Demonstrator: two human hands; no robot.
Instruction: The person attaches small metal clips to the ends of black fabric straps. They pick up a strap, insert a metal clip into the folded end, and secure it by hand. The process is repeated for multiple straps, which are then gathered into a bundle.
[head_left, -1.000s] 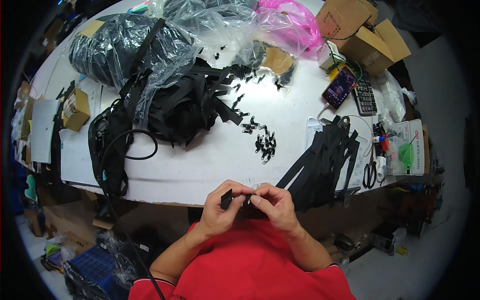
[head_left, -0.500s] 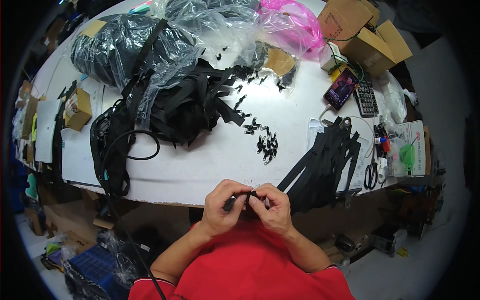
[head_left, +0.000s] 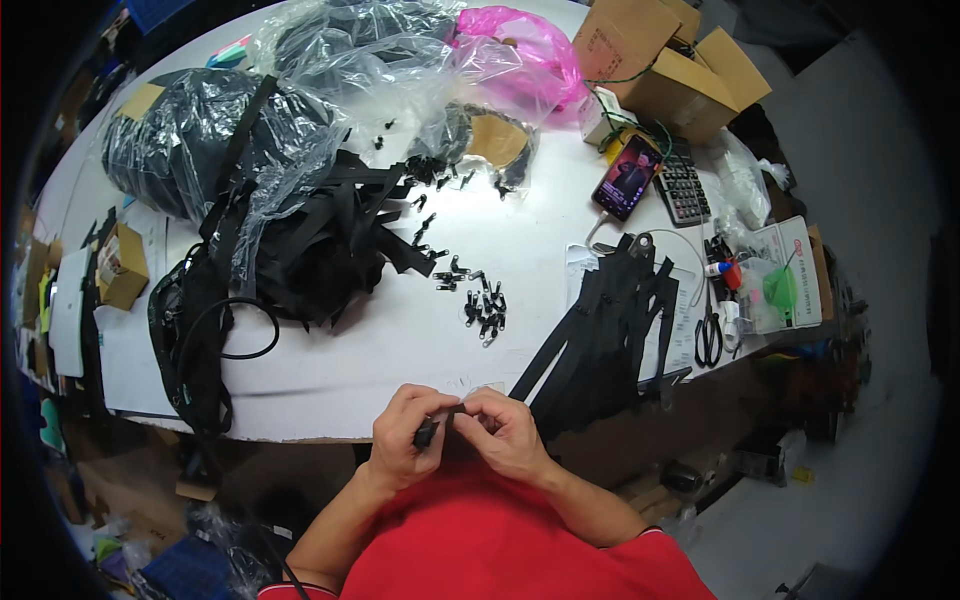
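At the table's near edge, my left hand (head_left: 403, 437) and my right hand (head_left: 508, 440) are drawn close together, fingertips nearly meeting. Both pinch a short black zipper tape (head_left: 426, 433), part of which pokes out of my left fist. Whether a slider sits between the fingertips is hidden by my fingers. Beyond them on the white table lies a loose cluster of small black zipper sliders (head_left: 487, 312). Right of my hands, a bundle of black zipper strips (head_left: 598, 335) rests partly on paper and hangs over the edge. A big tangled heap of black strips (head_left: 320, 250) is at the left.
Plastic-wrapped black rolls (head_left: 190, 145) and a pink bag (head_left: 525, 55) fill the far side. Toward the right are a lit phone (head_left: 628, 178), a calculator (head_left: 683, 185), open cartons (head_left: 690, 95) and black scissors (head_left: 708, 340). A black cable (head_left: 275, 335) loops at the left.
The whole view has shifted, so the table's things appear farther left and mostly lower. My hands stay pinched together on the zipper tape, with slight changes in the fingers.
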